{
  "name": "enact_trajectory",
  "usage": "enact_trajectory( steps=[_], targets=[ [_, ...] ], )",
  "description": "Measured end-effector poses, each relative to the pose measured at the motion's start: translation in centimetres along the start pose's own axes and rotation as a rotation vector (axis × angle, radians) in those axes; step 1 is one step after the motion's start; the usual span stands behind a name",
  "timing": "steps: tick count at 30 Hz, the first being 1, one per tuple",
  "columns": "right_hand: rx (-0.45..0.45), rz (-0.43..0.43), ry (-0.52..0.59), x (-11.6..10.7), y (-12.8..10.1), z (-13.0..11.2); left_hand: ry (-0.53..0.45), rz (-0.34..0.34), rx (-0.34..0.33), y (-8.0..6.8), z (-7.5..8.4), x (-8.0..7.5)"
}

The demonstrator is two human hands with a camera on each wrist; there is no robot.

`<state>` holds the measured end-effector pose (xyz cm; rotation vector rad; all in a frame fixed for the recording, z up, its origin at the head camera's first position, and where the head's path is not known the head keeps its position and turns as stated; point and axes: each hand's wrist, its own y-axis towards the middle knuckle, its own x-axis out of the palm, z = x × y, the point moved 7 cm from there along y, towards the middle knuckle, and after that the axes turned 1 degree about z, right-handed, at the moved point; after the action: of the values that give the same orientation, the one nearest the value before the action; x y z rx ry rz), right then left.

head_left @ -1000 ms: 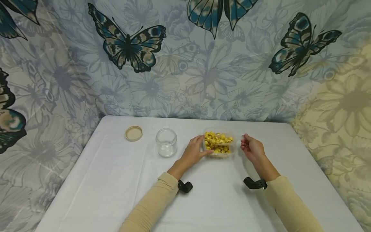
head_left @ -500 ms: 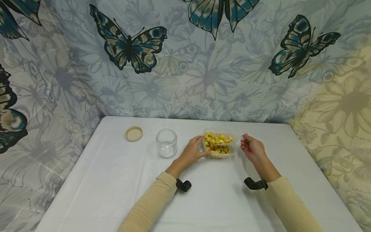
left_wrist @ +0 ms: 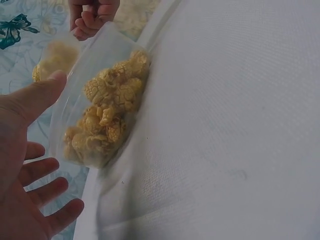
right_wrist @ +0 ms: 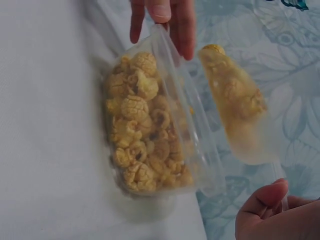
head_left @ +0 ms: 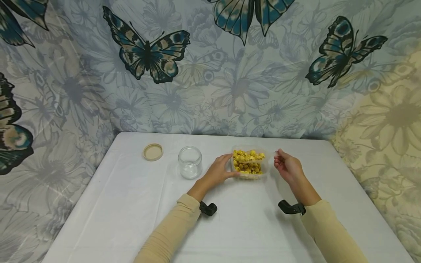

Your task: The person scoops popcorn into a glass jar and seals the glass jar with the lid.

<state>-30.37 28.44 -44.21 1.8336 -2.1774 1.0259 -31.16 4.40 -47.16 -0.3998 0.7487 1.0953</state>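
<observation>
A clear plastic container (head_left: 248, 168) of yellow popcorn (head_left: 247, 165) stood on the white table (head_left: 131, 219), toward its far edge and a little right of the middle. The left hand (head_left: 219, 171) lay against the container's left wall, its fingers (left_wrist: 45, 192) straight and spread, the thumb along the rim, gripping nothing. The right hand (head_left: 287, 167) was held just to the right of the container, apart from it, its fingers curled round the handle of a clear plastic scoop (right_wrist: 240, 112). The scoop carried a few pieces of popcorn and hung above the container's right rim, its bowl tilted.

To the left, near the left hand but not touching it, stood an open glass jar (head_left: 190, 162), and beyond that its tan lid (head_left: 152, 152) lay flat, well apart from the container. The near half of the table, between the two sleeves and down to the front edge, was bare white cloth. A butterfly-print curtain (head_left: 210, 65) closed off the table's far edge.
</observation>
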Motion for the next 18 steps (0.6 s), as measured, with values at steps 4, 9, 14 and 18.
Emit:
enact_trajectory(
  steps=[4, 9, 14, 18],
  targets=[
    [-0.008, -0.012, 0.012, 0.3, -0.1, -0.2, -0.007, -0.014, -0.015, -0.1, 0.1, -0.2],
    [-0.017, -0.018, 0.020, 0.6, 0.0, -0.4, -0.015, -0.036, -0.022, -0.5, 0.3, -0.7],
    [-0.026, -0.041, 0.051, 1.2, -0.2, -0.7, -0.016, -0.035, -0.012, -0.8, 0.7, -1.5],
    [-0.029, -0.061, 0.065, 1.7, -0.3, -0.9, -0.027, -0.019, -0.004, -1.1, 0.9, -2.2]
  ],
)
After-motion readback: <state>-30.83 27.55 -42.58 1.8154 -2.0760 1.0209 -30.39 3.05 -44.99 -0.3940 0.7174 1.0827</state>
